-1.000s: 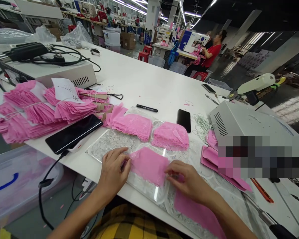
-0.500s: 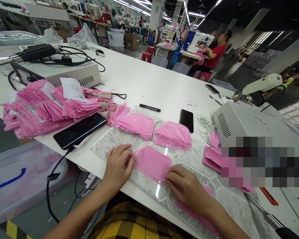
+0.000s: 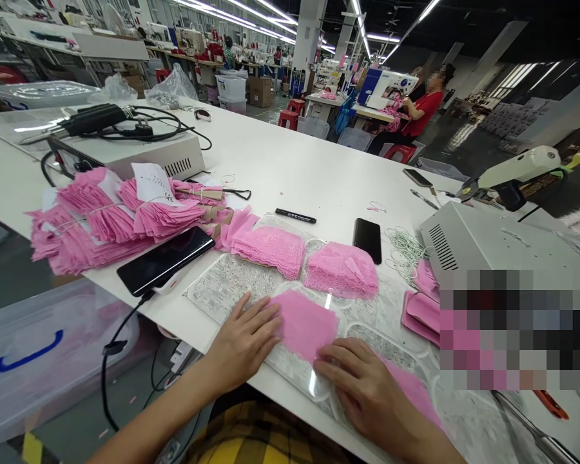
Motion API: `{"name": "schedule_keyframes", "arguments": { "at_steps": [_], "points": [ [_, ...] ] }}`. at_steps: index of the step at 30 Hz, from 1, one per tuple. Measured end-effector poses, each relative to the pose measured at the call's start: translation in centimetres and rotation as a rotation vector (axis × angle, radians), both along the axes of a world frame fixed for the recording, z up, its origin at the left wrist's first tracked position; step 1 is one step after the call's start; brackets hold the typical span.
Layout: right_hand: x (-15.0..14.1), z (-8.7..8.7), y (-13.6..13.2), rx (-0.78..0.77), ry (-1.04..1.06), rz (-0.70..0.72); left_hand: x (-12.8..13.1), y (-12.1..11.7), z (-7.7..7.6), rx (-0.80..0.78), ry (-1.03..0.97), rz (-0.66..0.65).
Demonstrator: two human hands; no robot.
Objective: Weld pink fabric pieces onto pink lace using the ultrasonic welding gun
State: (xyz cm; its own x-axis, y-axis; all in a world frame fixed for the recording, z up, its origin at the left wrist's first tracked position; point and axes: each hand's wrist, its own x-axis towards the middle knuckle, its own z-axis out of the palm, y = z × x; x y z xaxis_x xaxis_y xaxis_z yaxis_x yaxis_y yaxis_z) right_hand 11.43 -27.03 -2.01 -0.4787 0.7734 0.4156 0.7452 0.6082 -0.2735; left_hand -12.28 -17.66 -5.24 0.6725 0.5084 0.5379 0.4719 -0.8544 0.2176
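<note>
A pink lace piece [image 3: 308, 322] lies flat on a clear plastic template [image 3: 299, 380] at the near table edge. My left hand [image 3: 245, 341] rests flat on its left edge, fingers stretched out. My right hand [image 3: 362, 386] presses flat on its lower right corner and on another pink piece [image 3: 410, 386] beside it. Two small stacks of pink lace [image 3: 270, 247] [image 3: 342, 270] sit just behind on the templates.
Bundles of pink fabric [image 3: 101, 219] and a phone on a cable [image 3: 167, 260] lie to the left. Behind are a second phone [image 3: 368, 239], a black marker [image 3: 296, 216], rubber bands [image 3: 406, 248] and grey machine boxes [image 3: 483, 251] [image 3: 140, 151]. A person in red [image 3: 418, 109] sews far back.
Both hands went from pinching the pink piece's edges to lying flat on it. The view has shifted slightly.
</note>
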Motion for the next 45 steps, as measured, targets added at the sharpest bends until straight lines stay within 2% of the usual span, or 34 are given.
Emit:
{"name": "schedule_keyframes", "arguments": {
  "at_steps": [5,7,9,13,15,18,21,26,34,39,45],
  "points": [
    [0.3,-0.1,-0.3,0.006,0.028,-0.025,-0.5,0.1,-0.2,0.049,0.007,0.014],
    [1.2,0.0,-0.6,0.024,0.049,-0.085,-0.4,0.1,0.2,0.069,0.008,0.004],
    [2.7,0.1,-1.5,0.038,0.089,-0.206,0.1,0.0,0.8,0.074,-0.001,-0.028],
    [6.2,0.0,-4.6,0.067,0.179,-0.521,2.9,-1.0,2.0,0.043,-0.049,-0.195],
    [7.4,-0.3,-6.4,0.079,0.183,-0.616,4.9,-1.9,2.3,0.018,-0.026,-0.306],
    [8.5,-1.0,-8.8,0.087,0.156,-0.675,8.1,-3.0,2.0,0.003,0.076,-0.427],
    [8.9,-1.5,-10.7,0.130,0.137,-0.719,10.3,-3.5,1.3,0.017,0.155,-0.475],
    [8.9,-2.1,-13.2,0.139,0.161,-0.824,11.8,-3.4,0.6,0.068,0.220,-0.506],
    [8.1,-2.4,-14.6,0.079,0.119,-0.778,12.3,-3.5,0.1,0.120,0.255,-0.490],
    [8.2,-2.6,-15.1,0.122,0.141,-0.824,12.5,-3.6,0.2,0.148,0.273,-0.486],
    [8.0,-2.9,-15.9,0.095,0.062,-0.792,12.6,-3.7,0.1,0.175,0.306,-0.475]
  ]
}}
